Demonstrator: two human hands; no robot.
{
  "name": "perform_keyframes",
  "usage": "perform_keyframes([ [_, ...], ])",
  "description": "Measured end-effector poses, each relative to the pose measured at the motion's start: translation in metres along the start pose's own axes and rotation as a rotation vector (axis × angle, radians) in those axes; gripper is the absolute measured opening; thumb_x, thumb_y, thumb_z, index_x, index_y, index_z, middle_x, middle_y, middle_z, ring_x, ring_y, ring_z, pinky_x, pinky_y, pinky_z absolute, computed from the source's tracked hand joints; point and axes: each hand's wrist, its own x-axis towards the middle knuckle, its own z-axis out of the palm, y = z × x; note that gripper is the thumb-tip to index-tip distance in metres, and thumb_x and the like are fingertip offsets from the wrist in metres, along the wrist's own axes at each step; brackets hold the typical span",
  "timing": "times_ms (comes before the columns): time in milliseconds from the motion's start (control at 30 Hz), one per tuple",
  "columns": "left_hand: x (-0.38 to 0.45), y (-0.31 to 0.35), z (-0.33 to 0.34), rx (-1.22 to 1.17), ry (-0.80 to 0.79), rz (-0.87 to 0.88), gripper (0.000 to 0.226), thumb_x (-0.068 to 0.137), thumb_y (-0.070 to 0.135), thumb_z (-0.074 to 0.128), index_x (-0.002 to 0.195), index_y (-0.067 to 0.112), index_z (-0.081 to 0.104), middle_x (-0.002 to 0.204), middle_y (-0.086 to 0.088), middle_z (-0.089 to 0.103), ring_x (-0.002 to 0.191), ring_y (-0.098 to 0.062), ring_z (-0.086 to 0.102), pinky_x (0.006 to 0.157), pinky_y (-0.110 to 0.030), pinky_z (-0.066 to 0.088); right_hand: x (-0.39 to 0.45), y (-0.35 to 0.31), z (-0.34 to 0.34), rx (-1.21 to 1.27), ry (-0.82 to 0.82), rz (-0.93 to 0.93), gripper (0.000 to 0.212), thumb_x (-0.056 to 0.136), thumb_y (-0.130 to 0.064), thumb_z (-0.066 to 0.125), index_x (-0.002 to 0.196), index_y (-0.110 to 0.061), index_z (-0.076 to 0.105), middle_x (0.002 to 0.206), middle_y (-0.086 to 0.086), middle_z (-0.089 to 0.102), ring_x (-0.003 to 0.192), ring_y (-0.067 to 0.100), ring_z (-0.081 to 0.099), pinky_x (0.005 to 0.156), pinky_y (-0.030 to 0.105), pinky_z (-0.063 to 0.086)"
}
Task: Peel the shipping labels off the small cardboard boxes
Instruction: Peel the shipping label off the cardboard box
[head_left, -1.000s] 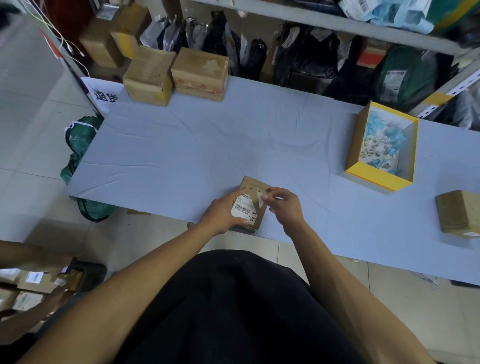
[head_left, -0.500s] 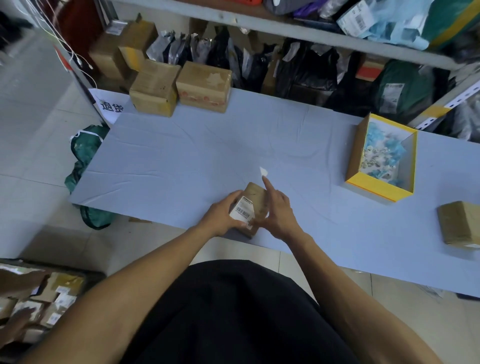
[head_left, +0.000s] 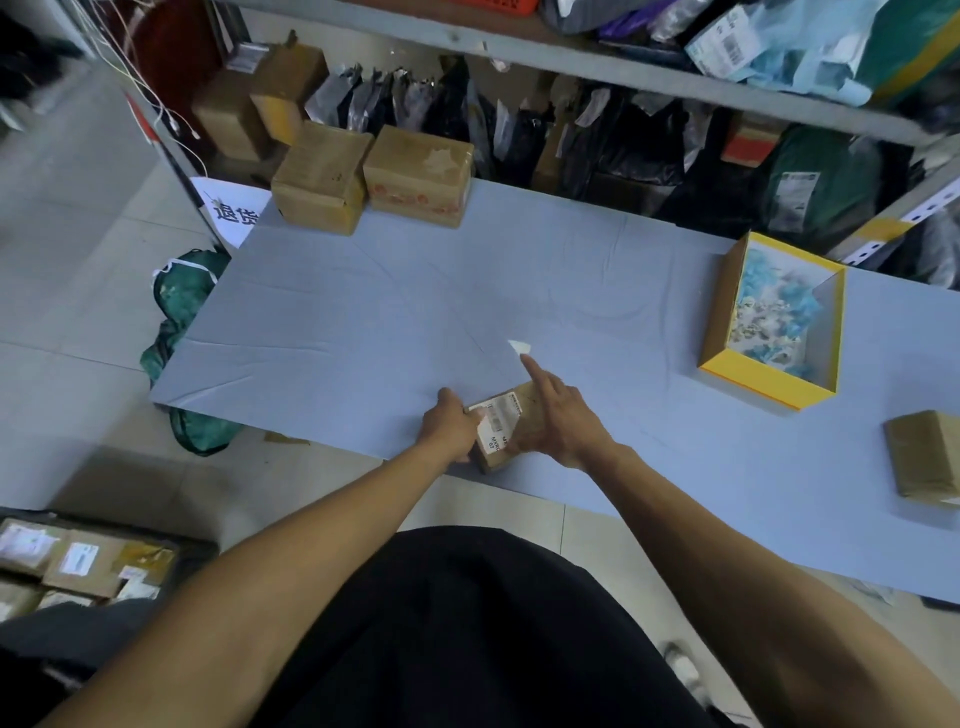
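Head view: box (head_left: 506, 428) between left hand (head_left: 451, 427); right hand (head_left: 563, 418).

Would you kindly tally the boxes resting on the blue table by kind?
Closed brown cardboard boxes: 4
Open yellow-rimmed cardboard box: 1
Total: 5

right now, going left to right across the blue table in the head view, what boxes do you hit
plain cardboard box at the far left corner → cardboard box with red tape beside it → small labelled box held in both hands → open yellow-rimmed box → brown box at the right edge
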Motion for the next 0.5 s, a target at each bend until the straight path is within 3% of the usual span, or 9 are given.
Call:
perform_keyframes([
  [100, 0.000, -0.004, 0.001, -0.187, -0.115, 0.083, 0.043, 0.091, 0.020, 0.065, 0.127, 0.022, 0.041, 0.133, 0.000, 0.055, 0.115, -0.024, 0.057, 0.090, -0.046, 0.056, 0.003, -0.003, 0.001, -0.044, 0.085, 0.143, 0.114, 0.071, -0.050, 0.079, 0.153, -0.030, 0.002, 0.132, 0.014, 0.041, 0.113, 0.036, 0.045, 0.086, 0.044, 0.047],
  [200, -0.008, -0.012, 0.007, -0.114, -0.205, 0.131, 0.062, 0.085, 0.017, 0.072, 0.137, 0.028, 0.040, 0.126, 0.008, 0.055, 0.113, -0.023, 0.057, 0.080, -0.042, 0.057, 0.005, -0.001, 0.000, -0.139, 0.141, 0.194, 0.100, 0.080, -0.049, 0.071, 0.153, -0.025, 0.007, 0.122, 0.017, 0.050, 0.110, 0.037, 0.047, 0.083, 0.044, 0.047],
  [300, 0.000, -0.014, 0.012, -0.052, -0.124, 0.155, 0.051, 0.086, 0.015, 0.070, 0.132, 0.023, 0.051, 0.124, 0.003, 0.062, 0.110, -0.023, 0.060, 0.087, -0.043, 0.057, 0.005, 0.003, 0.000, -0.073, 0.141, 0.146, 0.096, 0.079, -0.042, 0.074, 0.152, -0.025, 0.013, 0.113, 0.014, 0.057, 0.103, 0.033, 0.051, 0.077, 0.041, 0.047],
  [400, 0.008, -0.003, 0.011, 0.015, 0.064, 0.225, 0.032, 0.090, 0.010, 0.063, 0.121, 0.018, 0.061, 0.120, -0.002, 0.066, 0.105, -0.018, 0.062, 0.087, -0.025, 0.048, 0.002, 0.004, 0.004, -0.006, 0.050, 0.124, 0.105, 0.074, -0.046, 0.077, 0.153, -0.029, 0.008, 0.108, 0.010, 0.057, 0.093, 0.030, 0.057, 0.072, 0.038, 0.048],
  [500, 0.008, 0.001, 0.008, 0.058, 0.053, 0.320, 0.037, 0.090, 0.006, 0.060, 0.123, 0.022, 0.059, 0.122, 0.001, 0.064, 0.104, -0.016, 0.061, 0.085, -0.023, 0.047, -0.004, 0.004, 0.010, 0.048, 0.061, 0.171, 0.107, 0.075, -0.053, 0.074, 0.152, -0.030, 0.004, 0.109, 0.008, 0.060, 0.093, 0.030, 0.061, 0.074, 0.039, 0.050],
])
